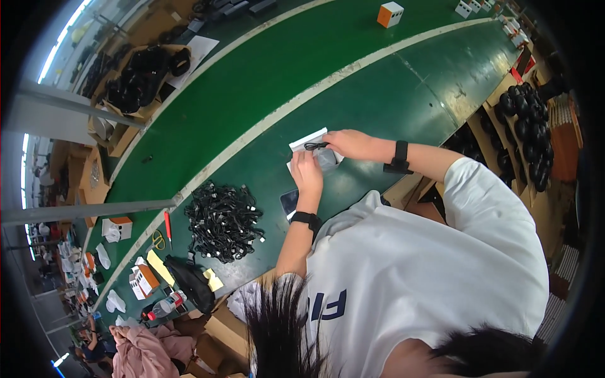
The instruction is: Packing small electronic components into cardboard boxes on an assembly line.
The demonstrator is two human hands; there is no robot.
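At far left, small white and orange boxes (140,280) stand along the edge of the green belt (265,75), partly cut off by the dark fisheye rim. Beside them lie a red-handled tool (167,225) and a bottle (165,306); their details are too small to make out. Further right, a heap of black cables (222,222) rests on the belt, well apart from the hands.

At centre, the left hand (307,174) pinches the near edge of a clear bag (317,153), fingers closed on it. The bag lies on the belt between both hands, and its lower part is hidden behind the left hand. The right hand (348,144) grips the far end of the bag and a small black cable (315,145) at its mouth. Whether the cable is inside the bag cannot be told. Both wrists carry black bands.

The person's white shirt (416,277) and dark hair cover the lower right. At far right, a carton of black round parts (529,132) is partly lost in the rim.
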